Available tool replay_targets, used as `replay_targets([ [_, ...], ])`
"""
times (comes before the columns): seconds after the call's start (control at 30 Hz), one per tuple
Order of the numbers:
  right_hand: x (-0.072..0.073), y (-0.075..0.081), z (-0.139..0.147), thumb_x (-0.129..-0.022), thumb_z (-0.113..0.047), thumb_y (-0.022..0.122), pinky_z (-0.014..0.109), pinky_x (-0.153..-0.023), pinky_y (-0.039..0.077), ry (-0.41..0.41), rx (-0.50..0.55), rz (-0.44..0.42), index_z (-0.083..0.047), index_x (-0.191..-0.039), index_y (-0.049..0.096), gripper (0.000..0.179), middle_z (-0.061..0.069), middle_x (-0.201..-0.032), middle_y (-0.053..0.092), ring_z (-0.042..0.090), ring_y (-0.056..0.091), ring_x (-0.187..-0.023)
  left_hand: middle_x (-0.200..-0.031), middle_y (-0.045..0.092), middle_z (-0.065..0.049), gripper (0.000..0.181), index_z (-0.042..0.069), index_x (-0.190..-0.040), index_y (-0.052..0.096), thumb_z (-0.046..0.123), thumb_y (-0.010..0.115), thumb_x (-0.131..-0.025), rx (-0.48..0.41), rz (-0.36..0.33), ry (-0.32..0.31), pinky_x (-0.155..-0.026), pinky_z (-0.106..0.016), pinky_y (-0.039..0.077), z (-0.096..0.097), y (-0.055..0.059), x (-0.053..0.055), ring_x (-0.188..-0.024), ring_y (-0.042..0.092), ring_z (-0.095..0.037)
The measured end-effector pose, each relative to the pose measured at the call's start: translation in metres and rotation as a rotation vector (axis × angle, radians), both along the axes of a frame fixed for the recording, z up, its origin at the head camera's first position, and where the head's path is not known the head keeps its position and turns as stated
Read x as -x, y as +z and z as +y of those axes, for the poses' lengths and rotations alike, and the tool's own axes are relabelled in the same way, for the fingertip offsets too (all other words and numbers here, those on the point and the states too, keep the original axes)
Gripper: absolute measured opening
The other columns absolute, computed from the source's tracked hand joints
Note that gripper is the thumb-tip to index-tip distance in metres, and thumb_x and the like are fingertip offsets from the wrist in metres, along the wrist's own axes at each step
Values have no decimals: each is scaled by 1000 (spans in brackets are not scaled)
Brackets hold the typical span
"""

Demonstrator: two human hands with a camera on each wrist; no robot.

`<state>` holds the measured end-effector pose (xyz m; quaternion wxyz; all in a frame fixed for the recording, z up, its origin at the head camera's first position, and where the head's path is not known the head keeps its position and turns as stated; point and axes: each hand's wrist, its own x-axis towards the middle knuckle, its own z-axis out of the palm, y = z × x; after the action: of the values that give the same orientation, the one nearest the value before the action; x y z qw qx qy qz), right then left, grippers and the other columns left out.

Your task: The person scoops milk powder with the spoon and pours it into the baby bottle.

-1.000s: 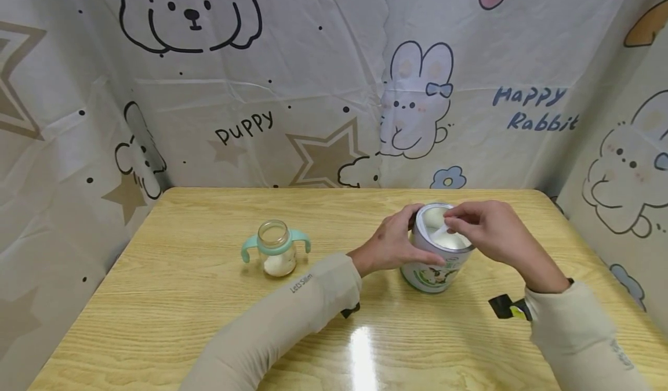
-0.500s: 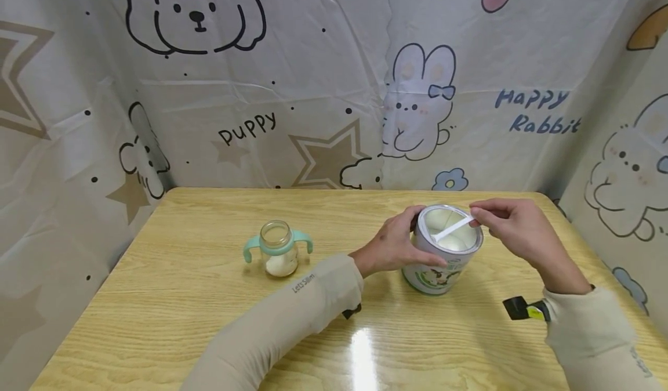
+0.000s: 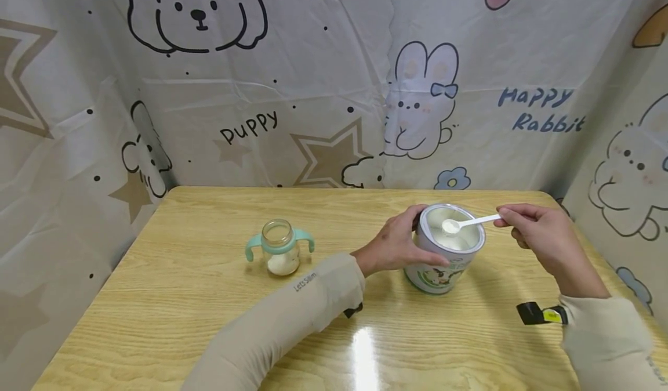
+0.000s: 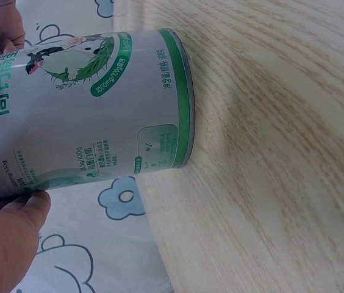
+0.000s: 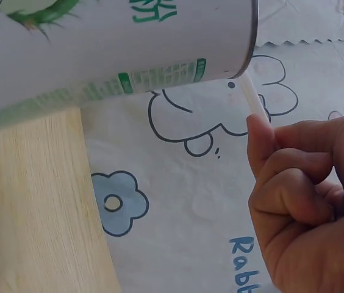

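A white and green milk powder can (image 3: 450, 259) stands at the right of the table, its top uncovered and pale powder inside. My left hand (image 3: 392, 242) grips it from the left, thumb across the front and fingers behind. My right hand (image 3: 540, 237) pinches the end of a white long-handled scoop (image 3: 481, 220) between thumb and index finger. The scoop's bowl holds white powder and is over the can's opening. In the right wrist view, the can's rim hides the bowl and only part of the handle (image 5: 254, 97) shows.
A clear baby bottle (image 3: 282, 260) with two mint-green handles stands uncapped to the left, white powder at its bottom. Beneath everything is a wooden table (image 3: 198, 298). A printed cloth (image 3: 313, 78) hangs behind and along both sides.
My right hand has drawn back to the right, lifting the scoop from inside the can to over its opening, where powder now shows in the bowl. My left hand keeps its grip on the can.
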<state>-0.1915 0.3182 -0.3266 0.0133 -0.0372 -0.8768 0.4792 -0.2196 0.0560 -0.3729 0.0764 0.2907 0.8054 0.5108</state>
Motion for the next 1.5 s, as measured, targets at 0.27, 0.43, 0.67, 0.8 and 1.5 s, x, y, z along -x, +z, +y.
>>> replay_targets([
  [0.27,2,-3,0,-104,-26,56,21,-52,41,7,57,15,-1,-116,61,28,-17,-79,67,6,46,-62,-138,57,-3,96,10,-147,40,27,94,-69,25,-3,13,-101,-24,46,0,2,-1,-123,55,-9],
  [0.43,3,-2,-1,-104,-26,56,21,-51,42,9,80,7,-6,-113,61,23,-17,-80,67,6,47,-62,-141,55,-3,99,11,-149,39,28,94,-69,33,-9,11,-103,-26,46,-1,3,-3,-127,53,-11],
  [0.67,4,2,-2,-104,-23,56,21,-50,41,25,112,25,-19,-101,64,8,-16,-80,67,7,47,-62,-149,47,-5,103,9,-152,35,27,94,-69,30,-14,11,-110,-27,40,-7,4,-4,-137,44,-17],
  [0.8,5,4,-4,-104,-24,56,20,-50,42,20,119,16,-17,-103,63,10,-17,-80,67,7,47,-62,-153,42,-10,105,6,-153,34,25,95,-69,26,-20,12,-111,-23,37,-11,5,-4,-139,42,-19],
  [1.5,9,21,-28,-101,-21,62,18,-49,40,54,315,40,-28,-89,71,16,-10,-81,69,6,47,-63,-157,38,-12,103,1,-153,31,16,92,-72,-16,-74,16,-112,-20,34,-54,13,-4,-143,37,-17],
])
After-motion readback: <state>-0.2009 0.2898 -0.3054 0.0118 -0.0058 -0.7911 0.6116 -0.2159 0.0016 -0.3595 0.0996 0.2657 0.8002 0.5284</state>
